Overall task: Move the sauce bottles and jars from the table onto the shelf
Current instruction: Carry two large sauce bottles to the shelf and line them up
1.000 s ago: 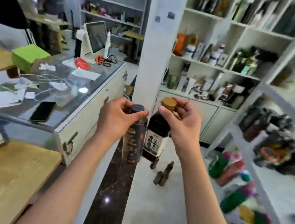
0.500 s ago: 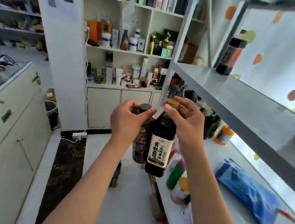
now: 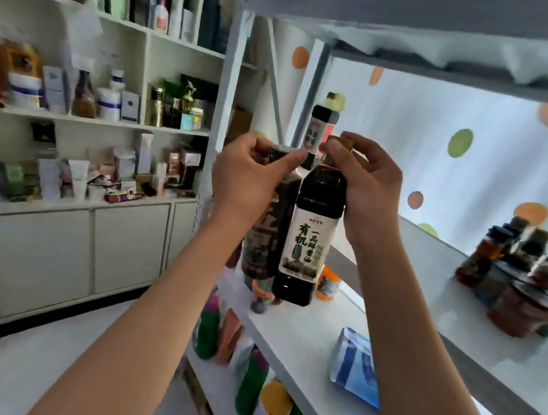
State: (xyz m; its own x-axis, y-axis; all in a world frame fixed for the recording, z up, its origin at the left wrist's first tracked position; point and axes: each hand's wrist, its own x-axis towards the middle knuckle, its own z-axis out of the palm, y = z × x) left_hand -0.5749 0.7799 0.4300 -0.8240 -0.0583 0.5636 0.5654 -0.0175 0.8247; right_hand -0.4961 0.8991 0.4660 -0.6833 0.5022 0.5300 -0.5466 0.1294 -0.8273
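Left hand [image 3: 252, 177] pinching dark bottle [image 3: 267, 234] by cap, label blurred; right hand [image 3: 368, 184] gripping soy sauce bottle [image 3: 308, 235] neck, cap mostly hidden

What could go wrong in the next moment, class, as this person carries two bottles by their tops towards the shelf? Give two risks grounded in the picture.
1. Each hand pinches only a cap: the left hand on the dark patterned bottle, the right hand on the soy sauce bottle. Either could slip or swing.
2. The bottles hang touching, so they may knock together or clip the shelf edge or the orange-capped jar there.
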